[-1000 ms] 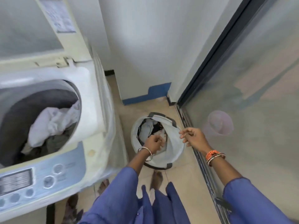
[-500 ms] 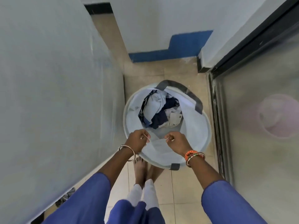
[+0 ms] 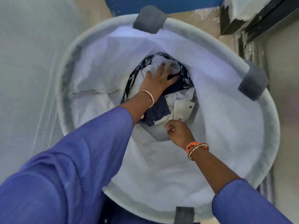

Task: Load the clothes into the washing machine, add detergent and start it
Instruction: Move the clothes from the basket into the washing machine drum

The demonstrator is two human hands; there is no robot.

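Clothes (image 3: 163,101) sit in a heap at the bottom of the white laundry basket (image 3: 226,126), which fills the middle of the frame: a dark patterned piece around the far edge, a navy piece nearer us, white and cream garments to the right. We are still in the loading stage. We judge that this pile has yet to go into the washing machine, and that the detergent and the start come after. The machine's drum and panel are out of view now; only a pale blurred surface, probably its side, runs down the left of the frame.

Our left hand (image 3: 157,78) reaches deep into the basket, fingers spread and laid flat on the white and dark fabric at the top of the heap, not yet closed on anything; its fingertips are blurred. Our right hand (image 3: 178,132), lower and to the right, is curled, thumb and forefinger pressed together at the near edge of the pile. Whether it pinches a garment or the liner we cannot tell.

Compared with half a second ago, both hands have left the near rim of the basket, where they pinched the liner, and have gone down to the clothes. The head has dropped much closer, so the basket now fills the frame and our feet no longer show.
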